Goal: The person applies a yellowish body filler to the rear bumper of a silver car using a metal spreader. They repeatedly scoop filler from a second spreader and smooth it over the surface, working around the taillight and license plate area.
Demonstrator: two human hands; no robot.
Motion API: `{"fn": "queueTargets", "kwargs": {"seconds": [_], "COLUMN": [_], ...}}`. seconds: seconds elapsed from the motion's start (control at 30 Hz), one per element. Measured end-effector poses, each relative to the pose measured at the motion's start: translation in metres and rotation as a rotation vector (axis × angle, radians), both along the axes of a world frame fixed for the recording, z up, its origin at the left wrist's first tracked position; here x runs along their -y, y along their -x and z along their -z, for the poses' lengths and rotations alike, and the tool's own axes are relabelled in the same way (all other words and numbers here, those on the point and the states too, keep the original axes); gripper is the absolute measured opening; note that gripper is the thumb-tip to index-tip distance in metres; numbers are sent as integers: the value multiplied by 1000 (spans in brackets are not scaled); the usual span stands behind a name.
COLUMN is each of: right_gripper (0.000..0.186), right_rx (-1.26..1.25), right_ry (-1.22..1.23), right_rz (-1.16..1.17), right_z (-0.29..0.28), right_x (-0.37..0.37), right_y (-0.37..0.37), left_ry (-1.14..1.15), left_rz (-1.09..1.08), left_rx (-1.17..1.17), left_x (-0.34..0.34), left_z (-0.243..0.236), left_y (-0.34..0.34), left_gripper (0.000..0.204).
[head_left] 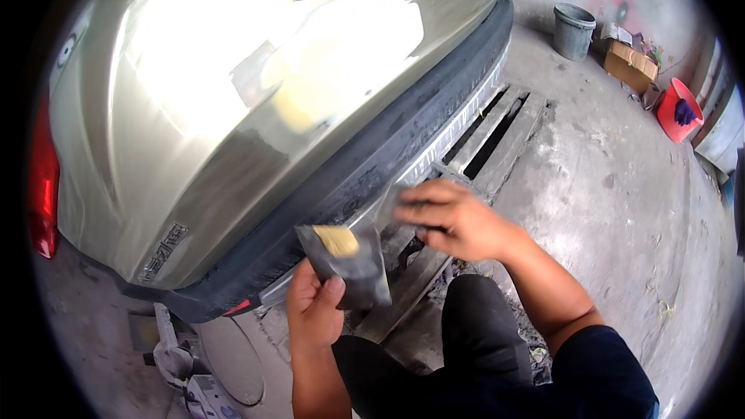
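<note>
My left hand grips a dark, flat putty board by its near edge, thumb on top. On the board's far part sits a lump of yellowish putty. My right hand, slightly blurred, is closed on a thin, dark putty spreader just right of the board. Both hands are in front of the rear of a pale gold car. Its glossy panel carries a smear of yellowish putty, with a dull grey sanded patch nearby.
Below the dark bumper trim lies a wooden pallet on the concrete floor. A grey bucket, a cardboard box and a red bucket stand by the far wall. A grey power tool lies at lower left.
</note>
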State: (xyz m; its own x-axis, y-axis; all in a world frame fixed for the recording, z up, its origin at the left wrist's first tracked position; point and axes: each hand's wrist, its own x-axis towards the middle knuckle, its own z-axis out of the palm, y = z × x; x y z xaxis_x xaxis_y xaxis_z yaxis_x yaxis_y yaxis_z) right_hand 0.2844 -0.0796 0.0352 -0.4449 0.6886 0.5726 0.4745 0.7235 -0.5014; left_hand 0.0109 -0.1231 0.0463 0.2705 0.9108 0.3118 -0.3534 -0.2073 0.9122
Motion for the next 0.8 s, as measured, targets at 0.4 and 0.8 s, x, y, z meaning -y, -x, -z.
{"fn": "queueTargets", "kwargs": {"seconds": [0.4, 0.8], "right_gripper": [46, 44], "right_rx": [-75, -133], "right_ry": [-315, -236], "right_rz": [312, 463], "right_z": [-26, -1], "right_x": [31, -10], "right_y": [38, 32], "left_ry": [102, -253], "left_rz": [-256, -569], "left_rx": [5, -88], "left_x": [-1, -39], "left_z": [-8, 12], "left_y": [-28, 19], "left_gripper": [43, 46]}}
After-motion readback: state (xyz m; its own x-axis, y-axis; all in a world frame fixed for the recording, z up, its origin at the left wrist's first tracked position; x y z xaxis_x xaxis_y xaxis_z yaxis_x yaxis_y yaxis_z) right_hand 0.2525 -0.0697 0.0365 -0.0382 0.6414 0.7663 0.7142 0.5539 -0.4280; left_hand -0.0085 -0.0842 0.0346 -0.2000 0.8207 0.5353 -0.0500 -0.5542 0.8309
